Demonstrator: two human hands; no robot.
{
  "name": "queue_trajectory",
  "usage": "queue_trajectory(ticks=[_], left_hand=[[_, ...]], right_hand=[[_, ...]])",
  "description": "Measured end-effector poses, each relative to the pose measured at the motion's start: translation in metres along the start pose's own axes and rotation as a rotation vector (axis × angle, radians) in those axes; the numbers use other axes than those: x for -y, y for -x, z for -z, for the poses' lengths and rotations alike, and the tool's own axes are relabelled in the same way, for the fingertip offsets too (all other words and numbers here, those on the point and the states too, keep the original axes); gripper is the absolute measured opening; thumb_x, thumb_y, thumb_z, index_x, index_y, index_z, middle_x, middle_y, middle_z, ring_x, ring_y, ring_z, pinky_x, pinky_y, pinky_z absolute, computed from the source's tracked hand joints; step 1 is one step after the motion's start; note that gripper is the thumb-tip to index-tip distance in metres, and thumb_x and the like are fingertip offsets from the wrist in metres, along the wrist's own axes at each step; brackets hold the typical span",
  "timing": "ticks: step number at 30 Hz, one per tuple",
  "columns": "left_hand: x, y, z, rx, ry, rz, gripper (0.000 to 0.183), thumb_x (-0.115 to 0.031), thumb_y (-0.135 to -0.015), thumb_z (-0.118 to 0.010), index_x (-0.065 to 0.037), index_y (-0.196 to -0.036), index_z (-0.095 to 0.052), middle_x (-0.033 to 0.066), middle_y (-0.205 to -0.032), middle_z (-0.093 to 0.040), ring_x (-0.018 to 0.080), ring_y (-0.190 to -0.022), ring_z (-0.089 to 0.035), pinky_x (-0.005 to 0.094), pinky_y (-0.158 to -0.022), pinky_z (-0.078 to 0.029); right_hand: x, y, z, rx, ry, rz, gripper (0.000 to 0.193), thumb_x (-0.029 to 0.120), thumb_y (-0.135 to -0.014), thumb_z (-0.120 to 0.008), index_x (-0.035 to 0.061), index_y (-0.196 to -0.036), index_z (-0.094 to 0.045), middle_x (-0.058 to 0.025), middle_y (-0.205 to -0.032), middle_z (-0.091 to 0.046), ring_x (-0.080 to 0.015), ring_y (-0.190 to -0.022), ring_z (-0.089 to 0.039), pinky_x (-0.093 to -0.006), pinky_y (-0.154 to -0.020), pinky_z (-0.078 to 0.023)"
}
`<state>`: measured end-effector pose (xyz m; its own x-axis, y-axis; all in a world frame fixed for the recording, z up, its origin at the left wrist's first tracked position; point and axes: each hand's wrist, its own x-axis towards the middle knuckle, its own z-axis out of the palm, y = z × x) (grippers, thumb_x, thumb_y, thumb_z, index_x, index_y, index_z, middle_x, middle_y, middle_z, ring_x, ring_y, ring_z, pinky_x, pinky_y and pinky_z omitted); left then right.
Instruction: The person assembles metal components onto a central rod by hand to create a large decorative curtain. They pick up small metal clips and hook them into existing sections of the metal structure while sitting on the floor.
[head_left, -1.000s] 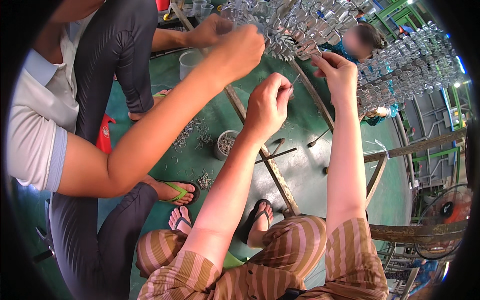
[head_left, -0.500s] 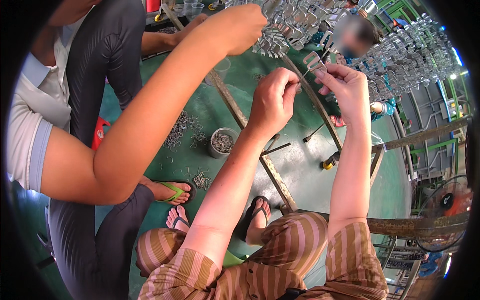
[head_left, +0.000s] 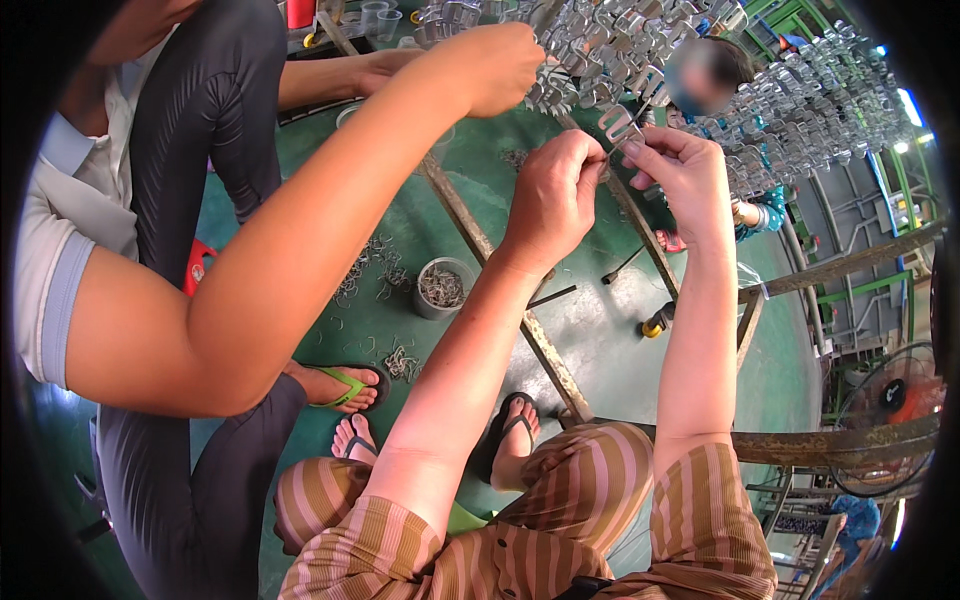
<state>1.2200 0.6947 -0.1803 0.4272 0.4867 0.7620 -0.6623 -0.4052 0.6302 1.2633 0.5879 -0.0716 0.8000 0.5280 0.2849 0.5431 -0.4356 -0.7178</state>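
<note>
My right hand [head_left: 682, 182] pinches a flat silver metal buckle [head_left: 618, 124] with slots, upright between thumb and fingers. Close by on its left, my left hand [head_left: 556, 195] is closed in a pinch on a thin wire hook [head_left: 609, 160], mostly hidden by the fingertips, which nearly touch the buckle. Beyond both hands hang dense rows of similar silver metal pieces [head_left: 600, 50]. At the left, a co-worker's hand [head_left: 500, 68] reaches in among those hanging pieces.
A clear bucket [head_left: 443, 288] of small bent wire hooks stands on the green floor, with loose hooks [head_left: 402, 362] scattered nearby. Rusty metal frame bars [head_left: 545, 355] cross below my arms. A fan [head_left: 890, 400] stands at the right. Another person [head_left: 705, 80] sits behind the hanging pieces.
My left fingertips have come closer to the buckle, and my right hand has shifted slightly left. The co-worker's near hand has moved a little right and down.
</note>
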Motion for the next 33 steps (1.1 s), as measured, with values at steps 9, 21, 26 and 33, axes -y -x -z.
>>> queue_trajectory(ticks=[9,21,26,33], left_hand=[[0.009,0.003,-0.002,-0.038,-0.056,0.008,0.007,0.005,-0.079,-0.054,0.000,-0.082,-0.051,0.0113,-0.071,-0.056,0.0243,-0.063,-0.057,0.0322,-0.057,-0.044],[0.002,-0.007,0.006,-0.055,-0.109,-0.047,0.008,0.006,-0.078,-0.053,0.000,-0.082,-0.050,0.0127,-0.073,-0.055,0.0279,-0.066,-0.056,0.0339,-0.058,-0.044],[0.010,-0.003,0.000,-0.044,-0.123,-0.034,0.009,0.006,-0.077,-0.053,0.000,-0.082,-0.049,0.0145,-0.074,-0.055,0.0325,-0.068,-0.057,0.0368,-0.060,-0.045],[0.018,0.003,0.000,-0.038,-0.052,0.089,0.015,0.005,-0.077,-0.056,0.000,-0.091,-0.052,0.0139,-0.083,-0.061,0.0283,-0.077,-0.062,0.0343,-0.066,-0.048]], right_hand=[[-0.005,-0.005,-0.004,-0.025,0.067,-0.020,0.018,0.013,-0.076,-0.067,-0.0030,-0.085,-0.066,-0.0044,-0.066,-0.064,-0.0069,-0.054,-0.056,-0.0195,-0.049,-0.041],[0.000,-0.006,-0.004,-0.011,0.169,0.031,0.017,0.012,-0.077,-0.066,-0.0027,-0.086,-0.066,-0.0036,-0.064,-0.062,-0.0072,-0.053,-0.057,-0.0203,-0.049,-0.042],[-0.002,-0.008,-0.002,-0.004,0.188,0.033,0.017,0.012,-0.076,-0.066,-0.0028,-0.086,-0.066,-0.0036,-0.064,-0.062,-0.0071,-0.052,-0.057,-0.0205,-0.048,-0.041],[-0.013,-0.020,-0.007,-0.049,0.190,0.045,0.017,0.013,-0.076,-0.066,-0.0026,-0.084,-0.066,-0.0041,-0.061,-0.062,-0.0080,-0.050,-0.057,-0.0216,-0.049,-0.043]])
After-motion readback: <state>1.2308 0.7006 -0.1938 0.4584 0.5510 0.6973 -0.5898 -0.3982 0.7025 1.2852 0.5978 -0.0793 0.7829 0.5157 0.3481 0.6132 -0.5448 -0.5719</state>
